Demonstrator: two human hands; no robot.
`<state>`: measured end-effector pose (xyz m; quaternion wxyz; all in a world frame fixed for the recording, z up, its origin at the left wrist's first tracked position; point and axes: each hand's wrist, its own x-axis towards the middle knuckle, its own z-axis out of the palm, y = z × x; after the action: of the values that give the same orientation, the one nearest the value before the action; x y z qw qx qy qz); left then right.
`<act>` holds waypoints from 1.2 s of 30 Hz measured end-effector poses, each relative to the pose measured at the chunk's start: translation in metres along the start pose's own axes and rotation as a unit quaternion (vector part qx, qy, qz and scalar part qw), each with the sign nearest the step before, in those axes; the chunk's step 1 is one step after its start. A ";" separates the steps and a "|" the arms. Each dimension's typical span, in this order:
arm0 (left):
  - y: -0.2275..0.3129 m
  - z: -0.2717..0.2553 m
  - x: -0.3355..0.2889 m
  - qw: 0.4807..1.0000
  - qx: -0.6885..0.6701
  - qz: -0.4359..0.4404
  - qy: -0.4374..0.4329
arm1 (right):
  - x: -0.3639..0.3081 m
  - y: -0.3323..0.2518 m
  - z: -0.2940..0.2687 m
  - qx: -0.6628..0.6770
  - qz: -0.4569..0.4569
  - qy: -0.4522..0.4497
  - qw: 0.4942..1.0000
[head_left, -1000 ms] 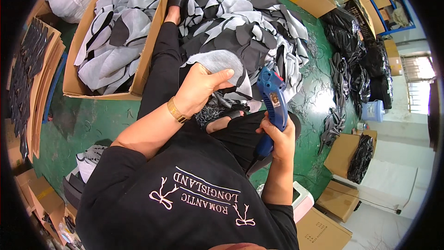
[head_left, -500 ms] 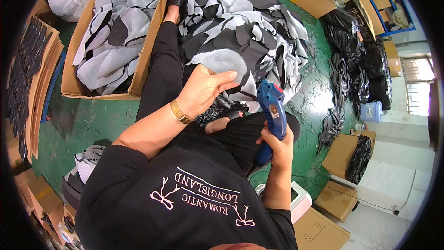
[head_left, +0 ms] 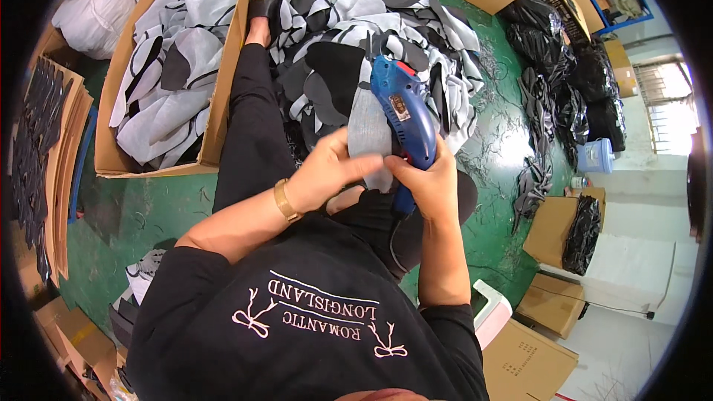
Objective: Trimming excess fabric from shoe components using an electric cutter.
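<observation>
My right hand (head_left: pixel 432 187) is wrapped round the handle of a blue electric fabric cutter (head_left: pixel 414 122) with a red part near its head. A cord runs down from its lower end. The cutter's head lies along the right edge of a grey-white fabric piece (head_left: pixel 365 130), which has a dark other side. My left hand (head_left: pixel 324 172) pinches this piece by its lower part, thumb in front and the other fingers largely hidden. The two thumbs are close together. Beyond them, a large heap of similar grey and black fabric pieces (head_left: pixel 371 21) covers the floor.
At the left stands a cardboard box (head_left: pixel 232 52) full of fabric pieces, beside stacked cardboard sheets (head_left: pixel 65 156). My legs stretch out around the heap. Black plastic bags (head_left: pixel 536 22), a pale blue bucket (head_left: pixel 596 157) and more cartons (head_left: pixel 551 304) line the right side. Dark scraps litter the green floor.
The cutter has moved up and left, from beside the fabric to against it. The fabric piece now hangs more upright between my hands, and my left hand is lower.
</observation>
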<state>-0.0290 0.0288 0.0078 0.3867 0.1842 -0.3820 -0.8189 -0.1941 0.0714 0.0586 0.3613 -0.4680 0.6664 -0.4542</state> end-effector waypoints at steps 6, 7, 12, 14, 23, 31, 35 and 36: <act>0.014 -0.008 0.014 0.995 -0.063 -0.050 0.055 | -0.007 0.004 0.004 0.105 0.051 -0.066 0.991; 0.015 -0.010 0.015 0.995 -0.064 -0.048 0.057 | -0.008 0.007 0.001 0.193 0.091 -0.076 0.974; 0.027 -0.021 0.015 0.989 -0.122 -0.058 0.054 | -0.026 0.035 -0.030 0.253 0.128 -0.148 0.947; 0.029 -0.027 0.015 0.989 -0.128 -0.052 0.051 | -0.034 0.039 -0.038 0.271 0.157 -0.206 0.927; 0.034 -0.031 0.019 0.992 -0.109 -0.041 0.048 | -0.056 0.042 -0.058 0.254 0.274 -0.270 0.887; 0.036 -0.029 0.018 0.995 -0.085 -0.031 0.038 | -0.054 0.040 -0.058 0.235 0.281 -0.281 0.887; 0.037 -0.032 0.018 0.993 -0.106 -0.038 0.024 | -0.056 0.041 -0.060 0.229 0.283 -0.278 0.889; 0.037 -0.034 0.018 0.993 -0.109 -0.041 0.017 | -0.056 0.041 -0.060 0.229 0.283 -0.278 0.889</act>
<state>-0.0023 -0.0168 0.0141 0.3771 0.1708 -0.2762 -0.8674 -0.2436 0.1468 0.0427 0.7420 -0.2712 0.5206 -0.3237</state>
